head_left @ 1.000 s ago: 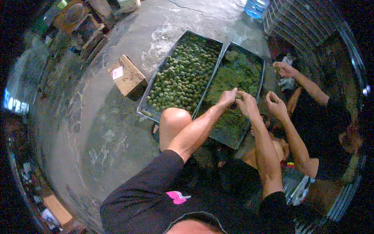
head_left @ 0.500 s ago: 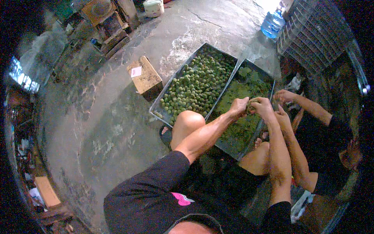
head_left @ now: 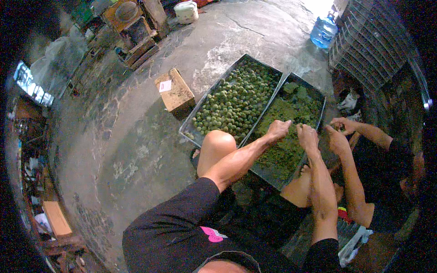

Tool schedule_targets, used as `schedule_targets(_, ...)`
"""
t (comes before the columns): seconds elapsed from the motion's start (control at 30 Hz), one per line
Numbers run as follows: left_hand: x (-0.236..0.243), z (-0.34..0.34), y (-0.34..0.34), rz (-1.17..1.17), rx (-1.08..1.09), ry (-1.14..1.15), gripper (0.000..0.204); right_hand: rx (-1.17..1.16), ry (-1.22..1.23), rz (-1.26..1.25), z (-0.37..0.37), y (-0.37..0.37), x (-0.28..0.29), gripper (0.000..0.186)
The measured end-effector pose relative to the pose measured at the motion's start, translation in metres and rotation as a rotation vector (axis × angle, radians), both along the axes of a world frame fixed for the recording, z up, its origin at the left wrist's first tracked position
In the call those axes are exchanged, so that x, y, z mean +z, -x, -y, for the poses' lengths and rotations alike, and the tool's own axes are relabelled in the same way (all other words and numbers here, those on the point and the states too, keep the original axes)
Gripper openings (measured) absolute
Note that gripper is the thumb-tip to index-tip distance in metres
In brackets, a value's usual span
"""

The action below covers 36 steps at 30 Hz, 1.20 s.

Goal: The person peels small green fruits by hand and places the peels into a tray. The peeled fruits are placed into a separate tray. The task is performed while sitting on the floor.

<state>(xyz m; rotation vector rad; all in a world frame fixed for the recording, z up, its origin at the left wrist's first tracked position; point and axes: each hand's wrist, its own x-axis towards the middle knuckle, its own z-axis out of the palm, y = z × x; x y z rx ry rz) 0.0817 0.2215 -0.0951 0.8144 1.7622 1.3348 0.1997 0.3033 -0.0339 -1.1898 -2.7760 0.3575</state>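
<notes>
Over the tray of crumbly green mass (head_left: 291, 107), my left hand (head_left: 277, 130) is closed, thumb and fingers pinched together. My right hand (head_left: 307, 136) is curled closed a short gap to its right. Whatever either hand pinches is too small to make out. To the left, touching that tray along its long side, lies another tray (head_left: 193, 123) with many round green balls (head_left: 234, 95) in it. My left forearm crosses the near part of the two trays.
A co-worker's hands (head_left: 339, 134) work close on my right. A cardboard box (head_left: 175, 93) stands left of the trays. Farther off are a blue water jug (head_left: 324, 31), a stacked rack (head_left: 368, 43) and a white bucket (head_left: 186, 12). My bare knee (head_left: 218, 141) rises at the ball tray's near end.
My hands were together around a small green lump; now they are apart, with the right lower and the lump no longer visible. The view has shifted slightly.
</notes>
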Motion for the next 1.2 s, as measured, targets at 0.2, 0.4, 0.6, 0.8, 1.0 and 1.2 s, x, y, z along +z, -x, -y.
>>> schedule_targets(0.2,-0.001,0.008,-0.002,0.227,-0.106,-0.158,0.039,0.074,0.044,-0.059,0.010,-0.001,0.005,0.037)
schedule_targets(0.4,0.003,0.006,0.005,-0.230,-0.062,-0.091,0.045,0.091,0.021,0.016,-0.001,-0.005,-0.005,0.029)
schedule_targets(0.6,0.012,0.009,-0.003,0.303,-0.095,0.012,0.034,0.135,0.131,-0.166,-0.008,-0.012,-0.015,0.026)
schedule_targets(0.8,0.009,0.003,-0.002,0.208,-0.119,-0.141,0.029,-0.136,0.625,-0.309,-0.002,-0.006,0.014,0.024)
schedule_targets(1.0,-0.061,-0.024,0.009,-0.218,0.109,-0.242,0.035,0.156,0.503,-0.373,0.020,0.013,0.017,0.025)
schedule_targets(1.2,-0.019,-0.012,-0.002,-0.001,0.328,-0.055,0.042,0.231,0.057,-0.209,0.031,0.017,0.011,0.020)
